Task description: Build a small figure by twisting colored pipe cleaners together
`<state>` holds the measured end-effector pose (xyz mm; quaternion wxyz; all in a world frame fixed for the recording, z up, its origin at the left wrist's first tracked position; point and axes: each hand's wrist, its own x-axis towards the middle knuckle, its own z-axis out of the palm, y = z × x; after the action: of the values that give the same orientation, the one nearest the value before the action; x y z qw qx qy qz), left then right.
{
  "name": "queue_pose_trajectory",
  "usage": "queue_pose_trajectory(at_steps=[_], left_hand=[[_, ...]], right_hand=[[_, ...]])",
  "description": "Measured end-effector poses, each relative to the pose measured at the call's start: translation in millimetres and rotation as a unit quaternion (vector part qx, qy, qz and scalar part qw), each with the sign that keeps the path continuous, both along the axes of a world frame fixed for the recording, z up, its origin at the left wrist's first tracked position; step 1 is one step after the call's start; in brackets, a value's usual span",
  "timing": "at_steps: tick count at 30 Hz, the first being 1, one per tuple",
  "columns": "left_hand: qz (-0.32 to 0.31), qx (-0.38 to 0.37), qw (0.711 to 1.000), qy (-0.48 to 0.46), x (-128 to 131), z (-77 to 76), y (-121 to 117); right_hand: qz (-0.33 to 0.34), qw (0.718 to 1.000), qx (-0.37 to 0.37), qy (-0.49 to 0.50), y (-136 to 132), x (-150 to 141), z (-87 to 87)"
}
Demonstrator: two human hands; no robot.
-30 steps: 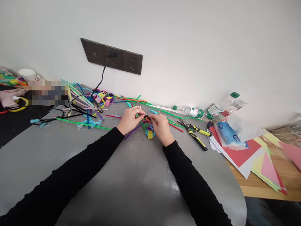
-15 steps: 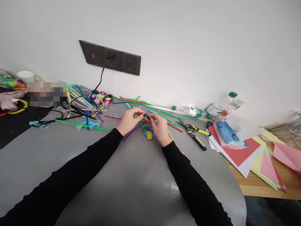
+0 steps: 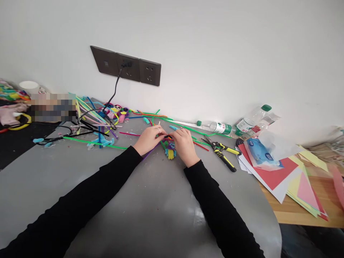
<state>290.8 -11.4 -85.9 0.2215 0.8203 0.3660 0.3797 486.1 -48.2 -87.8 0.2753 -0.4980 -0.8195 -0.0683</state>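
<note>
- Both hands are being lowered toward the grey surface (image 3: pixel 161 208) compared with half a second earlier, the fingertips now being pressed together.
- Left hand (image 3: pixel 148 139) and right hand (image 3: pixel 185 145) are being closed, fingers pinched, on a small pipe-cleaner figure (image 3: pixel 170 147) lying between them.
- Yellow-handled pliers (image 3: pixel 222 152) are being left lying just right, near coloured paper (image 3: pixel 279 175).

A plain white wall (image 3: pixel 228 53) runs behind a grey worktop (image 3: pixel 150 211) with a rounded edge. A dark socket panel (image 3: pixel 126 68) is fixed to the wall, one black cable plugged in. A wooden table (image 3: pixel 303 215) adjoins at right. Soft, even light.
</note>
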Motion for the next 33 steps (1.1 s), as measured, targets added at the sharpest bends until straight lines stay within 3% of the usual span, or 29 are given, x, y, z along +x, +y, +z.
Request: queue_pose_trajectory(at_steps=[7, 15, 22, 28, 33], left_hand=[[0.043, -0.009, 0.995, -0.090, 2.2, 5.8, -5.0], [0.063, -0.066, 0.984, -0.151, 5.1, 3.6, -6.3], [0.040, -0.142, 0.978, -0.145, 4.6, 4.9, -3.7], [0.040, -0.235, 0.952, -0.191, 4.9, 6.6, -2.1], [0.037, -0.232, 0.958, -0.165, 2.7, 6.4, -0.1]], right_hand=[[-0.012, 0.995, -0.046, 0.090, -1.1, -8.3, -1.6], [-0.008, 0.964, -0.111, 0.241, -3.5, -18.4, 0.1], [-0.021, 0.957, -0.106, 0.270, -1.7, -10.7, -1.1], [-0.013, 0.948, -0.116, 0.296, 0.0, -7.5, 0.2], [-0.005, 0.941, -0.135, 0.311, -0.9, -8.2, 2.4]])
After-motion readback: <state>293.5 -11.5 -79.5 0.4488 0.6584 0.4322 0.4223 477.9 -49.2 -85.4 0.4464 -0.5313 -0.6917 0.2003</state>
